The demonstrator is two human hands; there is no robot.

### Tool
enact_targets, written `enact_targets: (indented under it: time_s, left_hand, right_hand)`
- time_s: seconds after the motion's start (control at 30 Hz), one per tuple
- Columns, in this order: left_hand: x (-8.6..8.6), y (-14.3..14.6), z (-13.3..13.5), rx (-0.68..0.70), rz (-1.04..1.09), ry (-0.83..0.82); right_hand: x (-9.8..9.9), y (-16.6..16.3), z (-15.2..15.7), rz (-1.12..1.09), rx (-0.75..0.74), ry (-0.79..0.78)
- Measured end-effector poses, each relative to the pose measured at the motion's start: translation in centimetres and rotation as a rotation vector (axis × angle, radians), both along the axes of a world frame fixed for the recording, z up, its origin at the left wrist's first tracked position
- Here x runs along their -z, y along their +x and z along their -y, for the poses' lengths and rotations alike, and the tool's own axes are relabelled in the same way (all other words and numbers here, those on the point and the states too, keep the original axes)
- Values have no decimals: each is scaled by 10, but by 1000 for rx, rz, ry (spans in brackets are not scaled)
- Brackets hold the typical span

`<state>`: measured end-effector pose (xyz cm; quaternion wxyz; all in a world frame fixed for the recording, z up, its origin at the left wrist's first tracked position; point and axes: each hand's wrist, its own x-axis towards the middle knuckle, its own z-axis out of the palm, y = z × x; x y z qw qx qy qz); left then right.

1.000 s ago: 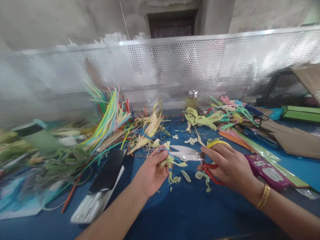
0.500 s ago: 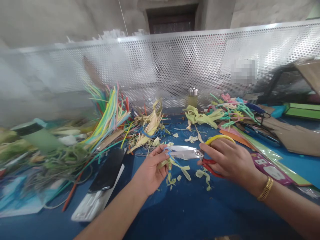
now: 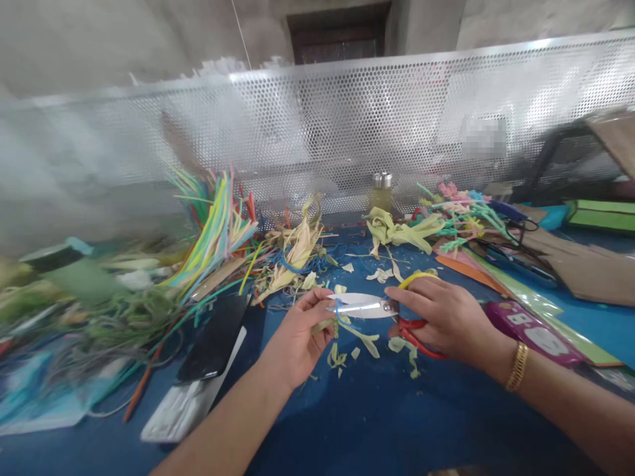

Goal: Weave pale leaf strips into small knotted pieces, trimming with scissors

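Observation:
My right hand (image 3: 441, 314) holds scissors (image 3: 364, 307) with one yellow and one red handle loop. Their blades point left and reach the fingertips of my left hand (image 3: 307, 334). Pinched in that left hand is a small piece of green corn husk (image 3: 334, 328) with a blue string (image 3: 346, 320) around it; the fingers hide much of it. The blades look nearly closed by the string. Below lie husk scraps (image 3: 337, 357) on the blue tabletop (image 3: 342, 423).
A black phone (image 3: 213, 340) rests at left on a white packet. Coloured straw-like strips (image 3: 213, 238) and dry husks (image 3: 292, 254) stand behind. Green husks (image 3: 401, 231), a jar (image 3: 381, 190) and a purple case (image 3: 536, 334) are right of centre. A perforated metal panel (image 3: 347, 125) closes off the back.
My right hand and the scissors have shifted slightly left, and the blades have closed further at the blue string. My left hand stays nearly in place.

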<state>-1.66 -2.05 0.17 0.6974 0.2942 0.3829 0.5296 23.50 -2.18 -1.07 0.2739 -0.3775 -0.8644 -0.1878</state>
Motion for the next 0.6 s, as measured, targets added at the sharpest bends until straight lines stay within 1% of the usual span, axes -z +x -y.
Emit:
enact_targets:
  time_s: [0.23, 0.47, 0.6]
  left_hand:
    - [1, -1, -1, -3, -3, 11]
    - [4, -1, -2, -38, -15, 51]
    - [3, 0, -1, -41, -27, 55]
  right_hand:
    - [1, 0, -2, -50, -29, -27]
    - [-2, -6, 0, -69, -38, -139]
    - [-5, -12, 0, -77, -36, -156]
